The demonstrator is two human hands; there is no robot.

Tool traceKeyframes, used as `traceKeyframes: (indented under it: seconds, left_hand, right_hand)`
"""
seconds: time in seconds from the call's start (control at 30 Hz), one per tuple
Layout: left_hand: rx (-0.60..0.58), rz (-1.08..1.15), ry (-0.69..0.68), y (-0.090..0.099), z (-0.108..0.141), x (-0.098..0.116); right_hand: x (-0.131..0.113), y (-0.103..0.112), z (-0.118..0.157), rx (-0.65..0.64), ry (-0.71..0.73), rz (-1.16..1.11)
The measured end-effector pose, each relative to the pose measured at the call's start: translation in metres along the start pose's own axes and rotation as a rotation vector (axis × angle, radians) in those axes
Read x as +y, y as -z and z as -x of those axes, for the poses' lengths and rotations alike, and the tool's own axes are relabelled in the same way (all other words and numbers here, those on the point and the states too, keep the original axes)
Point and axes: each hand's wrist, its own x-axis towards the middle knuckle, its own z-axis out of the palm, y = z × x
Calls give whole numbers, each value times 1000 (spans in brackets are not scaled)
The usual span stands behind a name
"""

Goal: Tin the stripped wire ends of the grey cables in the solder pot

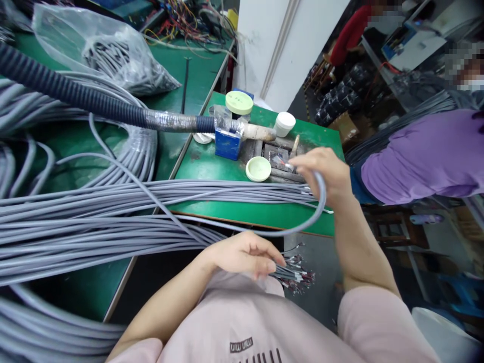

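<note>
Far left, 9 to 10 o'clock: coils of grey cable [141,151] lay on a green table [172,80]. Clear plastic bag [155,73] with grey lengths inside sat at 10 o'clock. Dark ribbed hose [109,106] ran from the left edge across the coils toward the centre. Long cable bundles [94,201] crossed at 9 o'clock, the upper one reaching onto a smaller green worktop [212,174]. Coloured wires [181,25] lay tangled at 11 o'clock.

Left hand [245,254], 6 o'clock: fingers loosely bent, nothing seen in them; couldn't tell if it touched the wire ends [300,275] just beside it at 5 o'clock.

Blue box [227,145] stood under the hose's taped end. Pale dish [258,169] lay near centre, sooty metal tray [278,175] just beside it. White cup [285,124] at 1 o'clock, white pillar [291,50] behind.

Right hand [328,174], 3 o'clock: thumb and fingers pinched narrow on a single cable [316,212] near its stripped end, which was over the tray, contact unclear; the rest looped back toward 9 o'clock.

Far right: person in purple [423,156] at 3 o'clock, wooden stool [401,227] at 4, black packs [340,98] and a red sleeve [350,35] at 2.
</note>
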Motion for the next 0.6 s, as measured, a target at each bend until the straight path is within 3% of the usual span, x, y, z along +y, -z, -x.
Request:
traceKeyframes:
  seconds: [0.07,0.2,0.3,0.4,0.6]
  left_hand:
    - [-19,170,7,-2,5,8]
    - [312,226,-62,-1,-5,2]
    - [516,233,-77,-4,-16,-8]
    - [615,223,-93,-11,-17,-14]
    - [615,79,-203,-17,-13,-14]
  right_hand:
    - [-22,3,21,-93,139,-25]
    - [-56,-8,58,-256,352,10]
    - [-78,-16,74,-290,460,52]
    - [-92,-18,84,-278,484,70]
    - [-90,-24,108,-152,377,79]
